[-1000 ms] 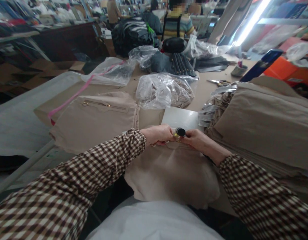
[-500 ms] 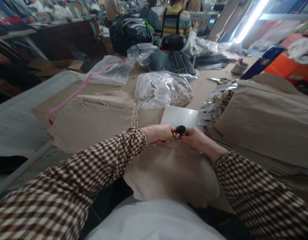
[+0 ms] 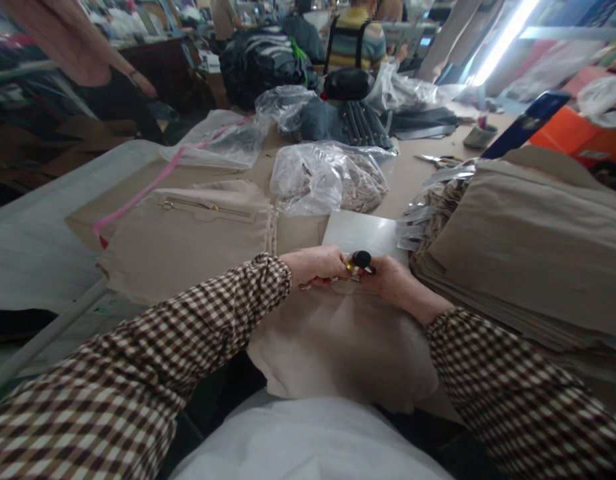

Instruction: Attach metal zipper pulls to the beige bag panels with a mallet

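Observation:
A beige fabric piece [image 3: 345, 353] hangs over the near table edge toward my lap, with a metal zipper partly showing along its top. My left hand [image 3: 321, 263] is closed on the upper edge of this piece, its fingertips partly hidden. Close by, my right hand [image 3: 392, 277] pinches at a small tool with a black rounded top [image 3: 361, 259] and a yellowish part below. The tool stands between my two hands over the zipper; its lower end is hidden. Just beyond my hands lies a shiny pale plate [image 3: 363, 232].
Stacked beige pieces with a zipper [image 3: 203, 247] lie at left, and a taller fabric pile [image 3: 538, 247] at right. Ahead sit a clear plastic bag [image 3: 328, 180], scissors [image 3: 438, 160] and a small cup [image 3: 481, 137]. A person [image 3: 83, 53] is at far left, another [image 3: 355, 43] beyond the table.
A person has come into view at the far left. My right hand has shifted slightly, and a bit more of the zipper shows; my left hand has barely moved.

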Motion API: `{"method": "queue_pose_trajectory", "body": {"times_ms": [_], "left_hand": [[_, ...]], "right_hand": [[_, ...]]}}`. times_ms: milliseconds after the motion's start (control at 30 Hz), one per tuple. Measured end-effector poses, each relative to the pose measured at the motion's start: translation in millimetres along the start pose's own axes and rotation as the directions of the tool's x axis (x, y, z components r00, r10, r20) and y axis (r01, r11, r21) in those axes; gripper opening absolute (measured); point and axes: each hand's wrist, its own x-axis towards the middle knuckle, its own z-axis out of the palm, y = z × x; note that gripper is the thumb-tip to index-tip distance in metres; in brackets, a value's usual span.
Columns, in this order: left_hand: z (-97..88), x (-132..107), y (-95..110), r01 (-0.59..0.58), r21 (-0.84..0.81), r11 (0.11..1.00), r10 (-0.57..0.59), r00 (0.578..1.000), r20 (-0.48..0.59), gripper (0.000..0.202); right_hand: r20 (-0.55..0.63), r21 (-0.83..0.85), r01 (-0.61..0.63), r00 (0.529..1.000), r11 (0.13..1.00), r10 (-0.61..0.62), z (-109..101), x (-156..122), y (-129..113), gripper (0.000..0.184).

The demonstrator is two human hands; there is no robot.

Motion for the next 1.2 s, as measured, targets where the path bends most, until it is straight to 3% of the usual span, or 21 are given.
{"method": "queue_pose_trajectory", "body": {"times_ms": [167, 333, 500, 667, 833, 1033, 1200], "left_hand": [[-8.0, -10, 4, 0.065, 0.103, 0.993, -0.059, 0.997, -0.059, 0.026], [-15.0, -19, 6, 0.101, 0.148, 0.984, -0.093, 0.994, -0.06, 0.017], [-11.2, -15, 4, 0.015, 0.02, 1.0, -0.016, 1.0, 0.005, 0.018], [-3.5, -6, 1, -0.02, 0.032, 0.999, 0.02, 0.999, 0.026, 0.023], [0.3, -1, -2, -0.006, 0.025, 1.0, 0.007, 1.0, -0.023, 0.025], [0.7, -3, 1, 0.054, -0.012, 0.998, -0.054, 0.997, -0.052, 0.027], [0.3, -2, -1, 0.025, -0.019, 0.999, -0.026, 0.999, -0.037, 0.022]], "right_hand": [[-0.031, 0.08, 0.057, 0.998, 0.995, -0.055, -1, -1, 5, 0.021], [-0.069, 0.163, 0.06, 0.996, 0.985, -0.049, -17, -14, 9, 0.037], [-0.115, 0.16, 0.035, 0.993, 0.986, -0.017, -34, -23, -5, 0.039], [-0.066, 0.205, -0.07, 0.994, 0.976, 0.086, -20, -10, -8, 0.03], [0.046, 0.22, -0.034, 0.999, 0.975, 0.025, -5, 2, -1, 0.034], [0.135, 0.117, -0.05, 0.99, 0.992, 0.034, -4, 5, 13, 0.035], [0.096, 0.047, -0.044, 0.995, 0.998, 0.039, -2, 5, 12, 0.029]]}}
